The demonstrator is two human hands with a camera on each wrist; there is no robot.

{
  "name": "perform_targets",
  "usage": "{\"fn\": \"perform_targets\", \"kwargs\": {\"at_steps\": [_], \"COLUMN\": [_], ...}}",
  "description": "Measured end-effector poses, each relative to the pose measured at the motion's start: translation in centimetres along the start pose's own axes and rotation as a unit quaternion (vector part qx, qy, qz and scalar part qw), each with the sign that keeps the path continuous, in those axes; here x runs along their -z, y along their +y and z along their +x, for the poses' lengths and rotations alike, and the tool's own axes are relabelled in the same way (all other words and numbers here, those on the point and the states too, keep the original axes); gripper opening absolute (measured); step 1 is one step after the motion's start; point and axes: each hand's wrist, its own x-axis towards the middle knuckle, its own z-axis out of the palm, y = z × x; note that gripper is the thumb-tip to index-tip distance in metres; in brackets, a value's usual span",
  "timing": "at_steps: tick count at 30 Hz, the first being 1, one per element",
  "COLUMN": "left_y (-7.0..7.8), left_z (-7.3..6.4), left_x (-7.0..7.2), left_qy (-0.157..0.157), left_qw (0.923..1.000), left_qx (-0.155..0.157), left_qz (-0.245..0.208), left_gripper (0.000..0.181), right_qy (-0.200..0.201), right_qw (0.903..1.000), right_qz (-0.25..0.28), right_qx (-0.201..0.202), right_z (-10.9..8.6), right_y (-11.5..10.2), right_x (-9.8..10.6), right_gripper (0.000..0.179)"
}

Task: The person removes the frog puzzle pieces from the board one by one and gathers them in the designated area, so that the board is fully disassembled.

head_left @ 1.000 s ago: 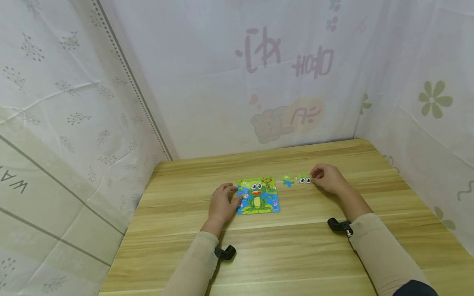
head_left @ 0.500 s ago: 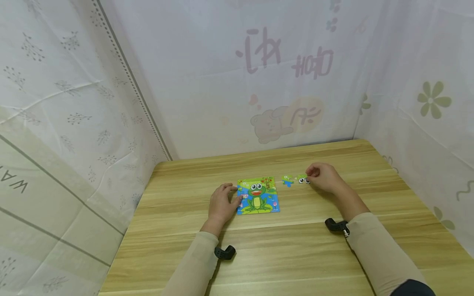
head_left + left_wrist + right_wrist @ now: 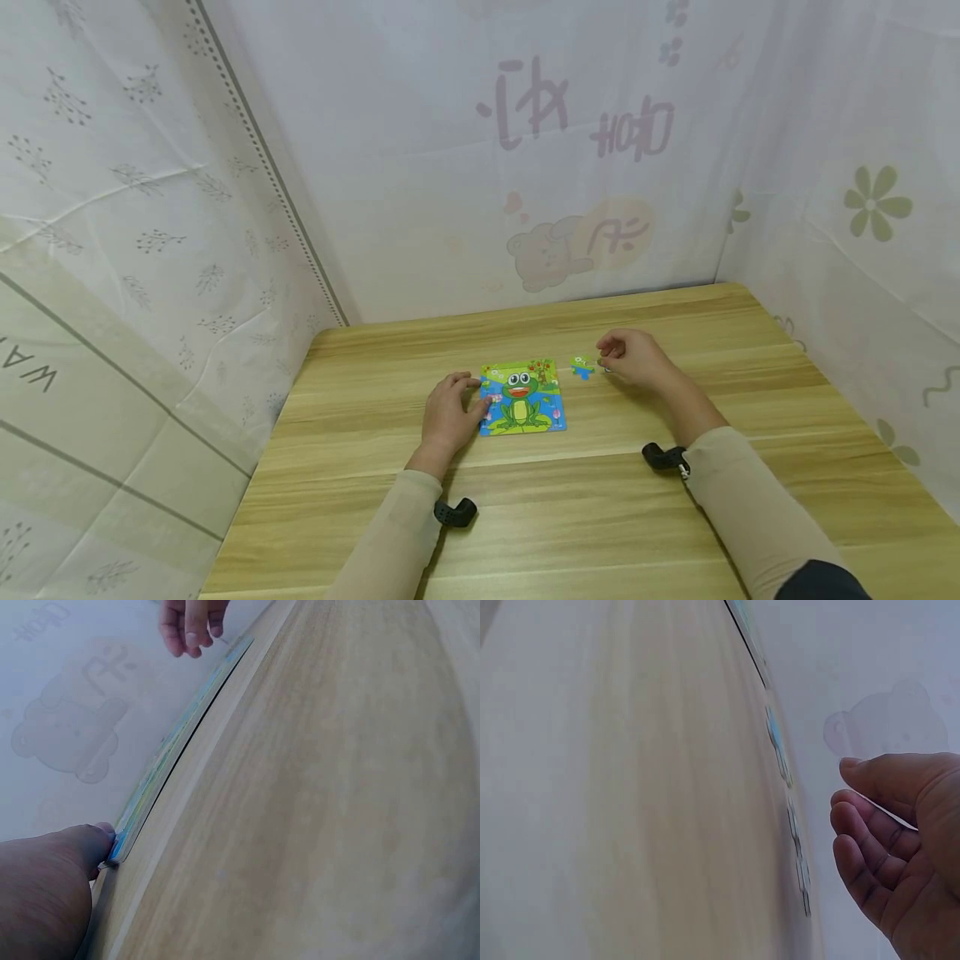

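A square frog puzzle lies flat on the wooden table, its picture showing a green frog with a red mouth. My left hand rests at its left edge; in the left wrist view the thumb touches the board's near corner. To the right lies a loose green-and-blue jigsaw piece. My right hand is over the piece with frog eyes, mostly hiding it. In the right wrist view its fingers are loosely bent, with nothing between them and the thumb, apart from the row of pieces.
The wooden table has a back edge along a printed white curtain. More curtain stands to the left and right. A black wrist camera is on the left sleeve, another on the right.
My right hand has moved left, from beside the piece with frog eyes to over it, covering most of it. My left hand and the puzzle have stayed in place.
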Motion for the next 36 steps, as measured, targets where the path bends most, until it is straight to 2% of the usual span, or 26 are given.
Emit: {"fn": "perform_targets", "kwargs": {"at_steps": [8,21,36], "left_y": [0.0,0.1,0.0], "left_z": [0.0,-0.1,0.0], "left_x": [0.0,0.1,-0.1], "left_qy": [-0.002,-0.004,-0.002], "left_qw": [1.0000,1.0000,1.0000], "left_qx": [0.002,0.006,0.003], "left_qz": [-0.002,-0.004,0.001], "left_gripper": [0.039,0.039,0.038], "right_qy": [-0.010,-0.043,-0.091], "right_qw": [0.9998,0.9983,0.9952], "right_qz": [0.010,-0.011,-0.025], "right_qx": [0.010,0.037,0.027], "right_z": [0.5,1.6,2.4], "right_y": [-0.9,-2.8,-5.3], "right_x": [-1.4,-3.5,-5.7], "right_gripper": [0.026,0.028,0.034]}}
